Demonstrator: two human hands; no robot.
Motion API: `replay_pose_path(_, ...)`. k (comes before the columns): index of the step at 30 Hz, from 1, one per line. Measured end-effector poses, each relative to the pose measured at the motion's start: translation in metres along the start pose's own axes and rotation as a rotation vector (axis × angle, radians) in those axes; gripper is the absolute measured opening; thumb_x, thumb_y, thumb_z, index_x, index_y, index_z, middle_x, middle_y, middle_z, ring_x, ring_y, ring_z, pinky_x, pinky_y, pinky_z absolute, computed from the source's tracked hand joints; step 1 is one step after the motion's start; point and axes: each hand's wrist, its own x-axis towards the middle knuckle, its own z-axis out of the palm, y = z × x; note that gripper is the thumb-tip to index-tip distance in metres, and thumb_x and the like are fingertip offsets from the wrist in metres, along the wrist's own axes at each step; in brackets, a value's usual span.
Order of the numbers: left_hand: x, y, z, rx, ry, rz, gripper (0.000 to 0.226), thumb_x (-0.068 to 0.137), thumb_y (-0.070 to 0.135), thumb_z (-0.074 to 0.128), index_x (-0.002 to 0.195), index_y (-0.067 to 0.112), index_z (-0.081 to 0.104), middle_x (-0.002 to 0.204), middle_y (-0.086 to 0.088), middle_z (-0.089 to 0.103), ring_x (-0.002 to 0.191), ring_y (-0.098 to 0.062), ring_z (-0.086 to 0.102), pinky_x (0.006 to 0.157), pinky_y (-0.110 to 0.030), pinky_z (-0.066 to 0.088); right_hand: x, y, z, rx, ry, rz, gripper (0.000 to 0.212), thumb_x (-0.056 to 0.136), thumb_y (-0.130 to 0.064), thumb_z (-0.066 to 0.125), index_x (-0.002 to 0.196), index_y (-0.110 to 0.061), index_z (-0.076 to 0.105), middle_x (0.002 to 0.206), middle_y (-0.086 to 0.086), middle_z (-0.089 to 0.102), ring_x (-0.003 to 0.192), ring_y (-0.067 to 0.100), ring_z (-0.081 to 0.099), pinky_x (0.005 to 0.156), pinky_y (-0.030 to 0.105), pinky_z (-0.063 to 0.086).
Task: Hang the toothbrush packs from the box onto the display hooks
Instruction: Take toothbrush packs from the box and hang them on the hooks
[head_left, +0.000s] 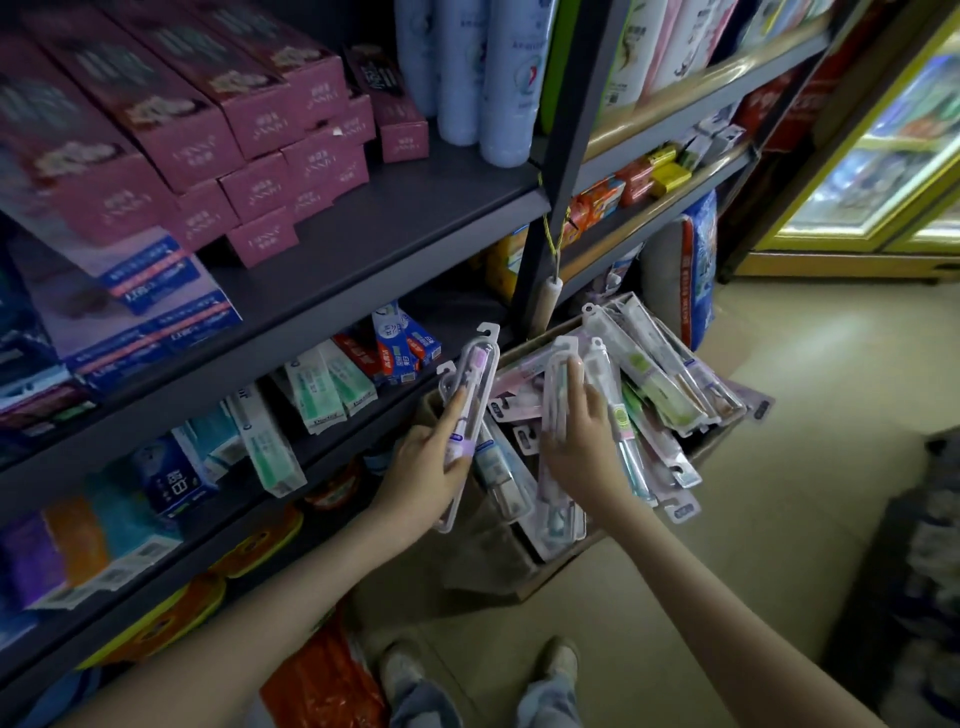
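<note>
**Both hands on packs over the box**

At far left, pink cartons (208, 104) sit on the top dark shelf (363, 244), with toothpaste boxes (322, 384) leaning on the shelf below. Just right of these, the left hand (431, 467) grasps a couple of toothbrush packs (470, 384), hang tabs pointing up and a purple brush showing, held over the left edge of the cardboard box (498, 556) on the floor. Next, the right hand (576, 436) clasps another pack (558, 374) standing in the box, its forefinger laid along the front. More packs (660, 374) lie heaped in the box and spill over its right rim. A lit fridge (883, 130) stands at far right.
</note>
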Motion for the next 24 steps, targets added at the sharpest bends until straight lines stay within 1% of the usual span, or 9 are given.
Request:
replay_pose_path(2,0.003,0.009,-0.005,-0.009,0.004,0.058,0.079,0.097,0.023,0.054,0.146,0.049,-0.002,0.101,-0.004,0.045,0.087,-0.017,0.047,0.069,-0.022,0.034,-0.001,-0.006,-0.013,0.119,0.056,-0.027,0.09,0.091,-0.011,0.057,0.152,-0.025,-0.007,0.153,0.01,0.019,0.116,0.026,0.048,0.094,0.035,0.043)
replay_pose_path(4,0.005,0.02,-0.01,-0.019,0.016,0.109,0.08,0.096,0.024,0.055,0.144,0.051,-0.003,0.096,-0.002,0.044,0.084,-0.016,0.046,0.068,-0.023,0.033,-0.001,-0.013,-0.026,0.231,0.096,-0.041,0.091,0.091,-0.014,0.06,0.152,-0.031,-0.005,0.152,0.007,0.024,0.095,0.016,0.056,0.085,0.042,0.053)
replay_pose_path(8,0.001,0.047,-0.025,-0.08,0.106,0.185,0.079,0.096,0.026,0.057,0.137,0.059,-0.002,0.091,0.008,0.043,0.08,-0.007,0.045,0.062,-0.013,0.031,0.005,-0.028,-0.052,0.37,0.142,-0.116,0.095,0.087,-0.014,0.064,0.15,-0.043,-0.002,0.137,-0.012,0.03,0.1,0.02,0.056,0.078,0.05,0.055)
replay_pose_path(12,-0.008,0.076,-0.05,-0.066,0.279,0.235,0.08,0.094,0.027,0.059,0.142,0.057,0.002,0.084,0.002,0.045,0.072,-0.01,0.046,0.062,-0.009,0.035,0.016,-0.055,-0.079,0.403,0.142,-0.257,0.095,0.086,-0.013,0.065,0.15,-0.044,0.002,0.119,-0.029,0.034,0.098,0.018,0.055,0.079,0.048,0.054)
replay_pose_path(13,-0.012,0.084,-0.06,-0.048,0.323,0.252,0.081,0.094,0.026,0.06,0.144,0.054,0.003,0.085,0.0,0.048,0.072,-0.009,0.046,0.063,-0.008,0.035,0.019,-0.066,-0.087,0.411,0.146,-0.308,0.095,0.086,-0.013,0.066,0.15,-0.043,0.002,0.121,-0.03,0.035,0.101,0.017,0.054,0.082,0.048,0.053)
replay_pose_path(16,-0.029,0.104,-0.098,-0.023,0.486,0.283,0.081,0.092,0.025,0.061,0.148,0.05,0.008,0.081,0.006,0.045,0.068,-0.001,0.041,0.062,-0.01,0.035,0.031,-0.106,-0.11,0.402,0.162,-0.499,0.095,0.085,-0.016,0.067,0.15,-0.042,0.003,0.138,-0.014,0.038,0.115,0.02,0.051,0.09,0.049,0.05)
replay_pose_path(20,-0.068,0.123,-0.153,0.036,0.751,0.279,0.081,0.092,0.027,0.062,0.149,0.049,0.008,0.07,0.009,0.038,0.057,-0.008,0.044,0.053,-0.013,0.035,0.037,-0.181,-0.132,0.436,0.133,-0.721,0.092,0.086,-0.016,0.067,0.149,-0.04,0.004,0.126,-0.023,0.04,0.089,0.018,0.057,0.076,0.025,0.05)
replay_pose_path(21,-0.081,0.126,-0.164,0.052,0.812,0.279,0.082,0.092,0.028,0.062,0.149,0.05,0.007,0.073,0.01,0.039,0.061,-0.01,0.048,0.054,-0.013,0.037,0.035,-0.202,-0.135,0.454,0.112,-0.786,0.091,0.087,-0.017,0.067,0.149,-0.039,0.005,0.125,-0.022,0.04,0.089,0.018,0.058,0.077,0.024,0.052)
replay_pose_path(24,-0.117,0.129,-0.195,0.133,0.974,0.249,0.082,0.091,0.037,0.061,0.142,0.06,0.002,0.091,0.017,0.043,0.071,-0.003,0.054,0.062,-0.013,0.041,0.024,-0.267,-0.135,0.487,0.061,-0.985,0.093,0.084,-0.018,0.066,0.151,-0.036,0.005,0.133,-0.015,0.04,0.101,0.024,0.058,0.085,0.043,0.052)
